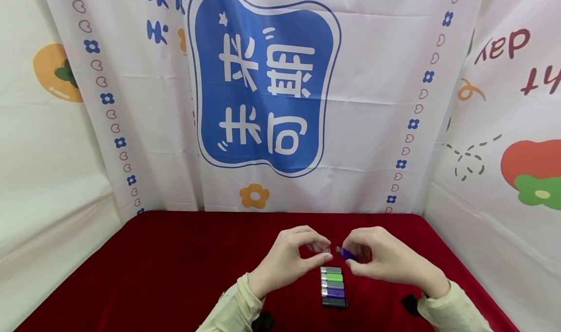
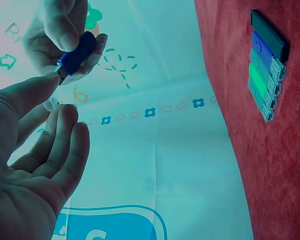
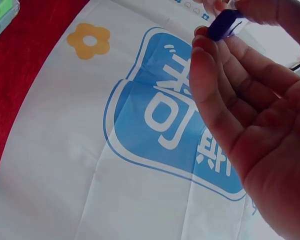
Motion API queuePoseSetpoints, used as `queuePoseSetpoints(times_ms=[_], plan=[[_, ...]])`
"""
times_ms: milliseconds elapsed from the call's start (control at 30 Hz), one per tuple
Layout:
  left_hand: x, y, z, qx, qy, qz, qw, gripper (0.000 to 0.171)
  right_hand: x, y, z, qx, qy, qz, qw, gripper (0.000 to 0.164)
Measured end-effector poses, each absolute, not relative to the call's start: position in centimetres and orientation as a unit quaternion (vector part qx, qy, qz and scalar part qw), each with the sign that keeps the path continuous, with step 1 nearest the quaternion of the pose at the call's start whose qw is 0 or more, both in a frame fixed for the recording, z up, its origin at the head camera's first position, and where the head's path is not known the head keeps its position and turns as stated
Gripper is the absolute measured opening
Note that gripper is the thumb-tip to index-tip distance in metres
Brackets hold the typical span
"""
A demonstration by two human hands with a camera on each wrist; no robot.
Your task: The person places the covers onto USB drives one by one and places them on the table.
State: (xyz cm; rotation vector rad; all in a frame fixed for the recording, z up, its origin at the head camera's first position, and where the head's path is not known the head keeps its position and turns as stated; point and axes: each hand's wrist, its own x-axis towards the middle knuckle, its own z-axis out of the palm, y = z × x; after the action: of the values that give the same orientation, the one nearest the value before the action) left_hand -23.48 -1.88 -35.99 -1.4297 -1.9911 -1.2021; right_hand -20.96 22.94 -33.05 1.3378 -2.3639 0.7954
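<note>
My right hand (image 1: 385,254) pinches a purple USB flash drive (image 1: 347,254) between thumb and fingers, its metal plug pointing at the left hand. Held in the fingertips of my left hand (image 1: 291,254) is a small clear cap (image 1: 326,249). Cap and plug are a short gap apart in the head view. In the left wrist view the purple drive (image 2: 79,55) shows its plug close to the left thumb, and the clear cap (image 2: 51,103) is partly hidden by fingers. The right wrist view shows only the drive's purple body (image 3: 224,25).
Below the hands, several flash drives lie side by side in a column on the red cloth (image 1: 175,268): grey ones, a green one (image 1: 334,277), another purple one (image 1: 335,292) with clear caps, and a black one (image 1: 334,302) nearest me. White printed curtains (image 1: 372,103) surround the table.
</note>
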Motion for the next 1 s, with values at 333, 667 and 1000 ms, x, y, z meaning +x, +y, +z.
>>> queuePoseSetpoints(times_ms=[333,667,1000], plan=[[-23.25,-1.77,-35.94,-0.527,-0.723,-0.406,0.187,0.018,-21.05,22.30,-33.61,0.472,-0.830,0.249,0.163,0.026],[-23.25,-1.73,-36.27,-0.539,-0.725,-0.391,0.175,0.018,-20.85,21.93,-33.78,0.482,-0.827,0.243,0.159,0.028],[-23.34,-1.89,-36.05,-0.511,-0.755,-0.382,0.151,0.017,-20.63,21.97,-33.69,0.475,-0.835,0.227,0.160,0.023]])
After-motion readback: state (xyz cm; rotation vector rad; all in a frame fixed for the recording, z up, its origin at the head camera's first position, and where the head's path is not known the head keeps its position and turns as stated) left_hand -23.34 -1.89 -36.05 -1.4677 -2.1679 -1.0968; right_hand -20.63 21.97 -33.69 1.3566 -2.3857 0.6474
